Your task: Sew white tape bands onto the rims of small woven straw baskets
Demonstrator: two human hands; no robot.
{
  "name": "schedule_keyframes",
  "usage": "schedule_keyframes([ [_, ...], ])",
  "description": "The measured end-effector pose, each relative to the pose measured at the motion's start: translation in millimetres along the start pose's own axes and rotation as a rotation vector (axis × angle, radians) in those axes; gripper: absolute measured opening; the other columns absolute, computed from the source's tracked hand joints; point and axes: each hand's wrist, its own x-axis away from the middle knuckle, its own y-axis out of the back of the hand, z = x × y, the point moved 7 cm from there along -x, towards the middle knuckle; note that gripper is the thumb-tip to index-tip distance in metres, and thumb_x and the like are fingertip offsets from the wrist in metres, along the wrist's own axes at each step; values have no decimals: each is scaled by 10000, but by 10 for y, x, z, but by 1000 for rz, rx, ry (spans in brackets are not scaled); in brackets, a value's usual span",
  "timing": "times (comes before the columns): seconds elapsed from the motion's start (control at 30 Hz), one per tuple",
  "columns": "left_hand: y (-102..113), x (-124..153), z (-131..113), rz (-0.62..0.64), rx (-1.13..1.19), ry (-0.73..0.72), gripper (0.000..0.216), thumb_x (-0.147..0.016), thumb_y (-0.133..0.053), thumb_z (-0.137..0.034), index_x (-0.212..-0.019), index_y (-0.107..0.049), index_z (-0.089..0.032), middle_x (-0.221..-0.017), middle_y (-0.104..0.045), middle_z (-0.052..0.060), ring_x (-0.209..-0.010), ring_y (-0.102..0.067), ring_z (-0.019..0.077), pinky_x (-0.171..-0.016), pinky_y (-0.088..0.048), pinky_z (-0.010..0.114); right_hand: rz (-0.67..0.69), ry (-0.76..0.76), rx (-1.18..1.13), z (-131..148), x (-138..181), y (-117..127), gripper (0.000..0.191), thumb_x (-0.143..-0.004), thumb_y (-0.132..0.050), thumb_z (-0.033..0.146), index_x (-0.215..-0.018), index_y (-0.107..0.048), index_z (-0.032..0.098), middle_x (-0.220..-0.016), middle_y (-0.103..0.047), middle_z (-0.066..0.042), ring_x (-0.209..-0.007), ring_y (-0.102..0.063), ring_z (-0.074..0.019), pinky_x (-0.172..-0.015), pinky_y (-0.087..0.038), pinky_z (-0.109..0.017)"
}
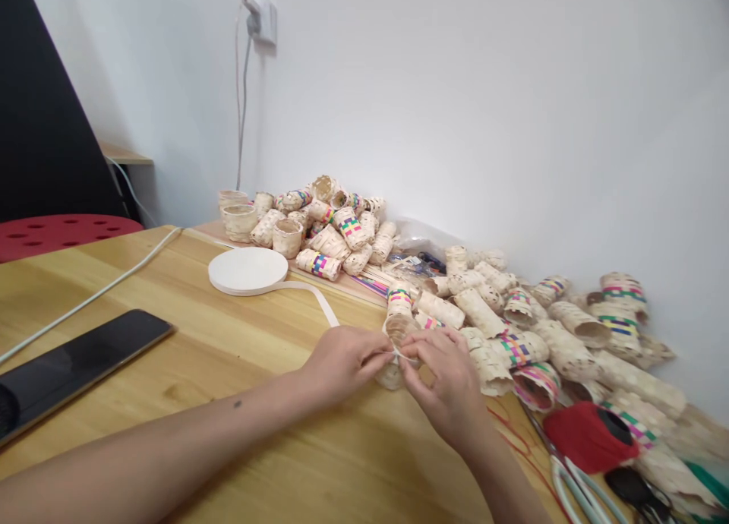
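My left hand point(345, 359) and my right hand point(446, 374) meet over a small pale woven basket point(389, 378) on the table. The fingertips of both hands are closed in a pinch on a thin white ribbon at the basket's near side. Fingers cover part of the basket, so whether the ribbon is knotted or only crossed I cannot tell. Behind my left hand, a white strip point(320, 299) runs out from a flat white roll point(248, 269) and passes out of sight behind that hand.
Many woven tubes point(478, 311) lie heaped along the wall, some with coloured bands. White-handled scissors point(575, 478), red thread point(521, 440) and a red cloth item point(592, 437) are at the right. A black phone point(85, 364) and a white cable point(102, 288) lie at the left.
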Motion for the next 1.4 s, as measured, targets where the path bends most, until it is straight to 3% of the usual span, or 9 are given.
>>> schedule_keyframes([
  [0.1,-14,8,-44,4,9,-47,186,-899,-486,-240,-783,-617,-178,-754,-623,20,-710,-560,139,-642,-367,218,24,-6,-25,-32,6,-45,105,-819,-577,112,-808,-598,214,-883,-654,-10,-856,-599,-170,-882,-328,-382],
  [0.33,-152,51,78,75,131,206,183,-921,-420,-244,-789,-532,-186,-766,-626,27,-709,-580,162,-641,-399,233,24,27,-40,-56,13,-63,78,-842,-559,145,-825,-591,215,-862,-648,-5,-832,-605,-161,-885,-356,-384],
  [0.43,-212,78,80,133,98,236,179,-939,-401,-269,-842,-530,-193,-801,-661,35,-706,-608,174,-624,-392,236,17,15,-91,-82,23,-65,110,-844,-546,120,-848,-593,220,-871,-648,-15,-848,-597,-166,-910,-353,-407],
  [0.67,-259,98,69,174,-27,106,158,-937,-456,-341,-955,-562,-226,-829,-707,12,-684,-638,169,-582,-351,219,39,-7,-155,-163,47,-91,106,-835,-569,116,-852,-595,218,-879,-643,-11,-852,-600,-166,-882,-367,-384],
  [1.03,-170,128,-8,-30,-127,-52,155,-921,-461,-249,-796,-537,-199,-569,-596,-31,-472,-502,102,-489,-264,197,200,-4,-206,-135,57,-130,201,-835,-550,74,-950,-579,237,-980,-635,-16,-951,-589,-168,-995,-318,-419],
  [1.2,-159,164,-51,-140,-209,-195,153,-918,-438,-195,-773,-489,-194,-577,-566,-43,-473,-474,97,-483,-250,210,254,-24,-233,-155,78,-152,288,-803,-520,27,-991,-574,239,-1029,-625,-30,-999,-569,-179,-1047,-254,-463],
  [1.4,-181,222,-59,-181,-324,-345,164,-918,-439,-159,-759,-462,-191,-635,-546,-38,-490,-429,99,-486,-246,243,282,-33,-246,-166,85,-154,296,-802,-516,27,-1009,-573,231,-1057,-615,-44,-1027,-554,-184,-1017,-289,-447],
])
